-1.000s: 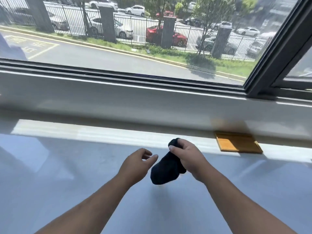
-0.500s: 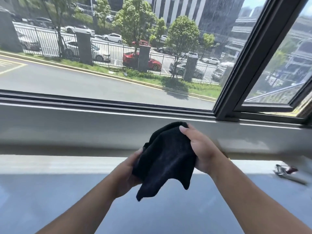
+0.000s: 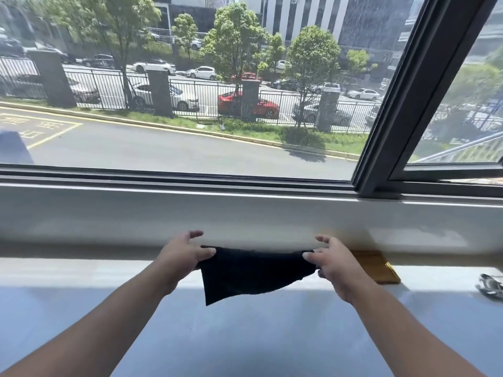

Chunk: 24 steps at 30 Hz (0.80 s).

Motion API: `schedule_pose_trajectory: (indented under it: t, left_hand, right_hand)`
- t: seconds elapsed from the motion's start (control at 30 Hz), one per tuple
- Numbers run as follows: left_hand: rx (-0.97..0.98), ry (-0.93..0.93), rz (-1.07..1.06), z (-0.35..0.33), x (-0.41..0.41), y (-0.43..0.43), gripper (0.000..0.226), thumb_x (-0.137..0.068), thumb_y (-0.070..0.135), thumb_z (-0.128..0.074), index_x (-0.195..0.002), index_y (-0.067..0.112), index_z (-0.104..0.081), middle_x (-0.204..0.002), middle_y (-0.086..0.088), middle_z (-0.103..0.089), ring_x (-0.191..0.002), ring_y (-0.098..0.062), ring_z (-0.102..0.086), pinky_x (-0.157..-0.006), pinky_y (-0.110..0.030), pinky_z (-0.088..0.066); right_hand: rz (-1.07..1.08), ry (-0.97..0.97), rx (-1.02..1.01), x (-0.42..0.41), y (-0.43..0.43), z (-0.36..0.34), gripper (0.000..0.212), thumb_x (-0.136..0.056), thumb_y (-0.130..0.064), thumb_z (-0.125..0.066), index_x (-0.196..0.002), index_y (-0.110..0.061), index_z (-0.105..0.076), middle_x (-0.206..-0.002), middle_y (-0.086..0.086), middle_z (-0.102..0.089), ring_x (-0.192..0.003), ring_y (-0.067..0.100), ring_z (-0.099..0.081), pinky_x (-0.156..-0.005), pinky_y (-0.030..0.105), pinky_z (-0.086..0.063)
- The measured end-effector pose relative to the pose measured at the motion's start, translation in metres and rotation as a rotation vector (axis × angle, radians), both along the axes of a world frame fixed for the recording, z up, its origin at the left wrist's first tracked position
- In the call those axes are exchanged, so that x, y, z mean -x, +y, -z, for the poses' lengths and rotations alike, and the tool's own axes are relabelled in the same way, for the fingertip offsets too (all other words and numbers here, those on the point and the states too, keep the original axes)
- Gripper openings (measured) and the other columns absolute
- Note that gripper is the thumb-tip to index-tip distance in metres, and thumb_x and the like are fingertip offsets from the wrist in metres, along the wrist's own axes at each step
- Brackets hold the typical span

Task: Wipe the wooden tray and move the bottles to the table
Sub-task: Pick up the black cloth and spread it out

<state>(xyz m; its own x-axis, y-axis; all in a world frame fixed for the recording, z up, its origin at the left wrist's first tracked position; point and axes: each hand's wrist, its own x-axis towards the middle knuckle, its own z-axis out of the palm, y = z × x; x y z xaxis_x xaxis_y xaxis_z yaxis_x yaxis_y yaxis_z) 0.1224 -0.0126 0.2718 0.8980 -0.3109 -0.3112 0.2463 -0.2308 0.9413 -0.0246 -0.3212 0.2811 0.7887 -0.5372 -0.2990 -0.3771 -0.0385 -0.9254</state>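
- Two bare forearms are reaching in from the near edge, one from the left and one from the right, over the pale grey table [image 3: 245,344].
- The left hand [image 3: 181,253] is pinching the left top corner of one black cloth [image 3: 250,272] between thumb and fingers, the remaining fingers curling loosely above it.
- The right hand [image 3: 333,261] is pinching the right top corner the same way, so both hands are closed on the cloth and neither is free.
- The cloth is hanging stretched between the two grips, its top edge running nearly level from hand to hand, its lower edge drooping to a point on the left side, above the table and not touching it.
- One wooden tray [image 3: 377,265] is lying flat on the table's far strip, just to the right of the right hand and partly hidden behind it; it is apart from the cloth.
- One small metallic object [image 3: 491,285] is lying at the far right edge; what it is cannot be told.
- Beyond, the white sill [image 3: 136,213] is running across the whole width, under one dark-framed window [image 3: 394,104] looking out on a road, a railing and parked cars.
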Motion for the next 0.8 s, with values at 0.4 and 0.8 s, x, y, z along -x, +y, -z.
schedule_pose_trajectory:
  t: [0.4, 0.8]
  left_hand:
    - [-0.643, -0.447, 0.12, -0.014, 0.007, -0.027, 0.012, -0.082, 0.036, -0.068, -0.075, 0.028, -0.065, -0.069, 0.011, -0.071, -0.071, -0.009, -0.067, -0.058, -0.031, -0.047]
    - [0.08, 0.011, 0.277, -0.02, 0.044, -0.085, 0.037, -0.073, 0.022, -0.072, -0.11, 0.017, -0.069, -0.089, -0.01, -0.079, -0.073, -0.02, -0.075, -0.074, -0.038, -0.063]
  right_hand:
    - [-0.167, 0.085, 0.278, -0.005, 0.001, -0.01, 0.016, -0.097, -0.024, -0.064, -0.091, -0.009, -0.067, -0.077, 0.006, -0.07, -0.067, 0.022, -0.067, -0.071, 0.046, -0.058]
    - [-0.339, -0.068, -0.16, -0.022, 0.081, -0.008, 0.057, -0.082, 0.001, -0.075, -0.129, -0.021, -0.051, -0.124, 0.018, -0.071, -0.104, 0.028, -0.073, -0.092, 0.043, -0.058]
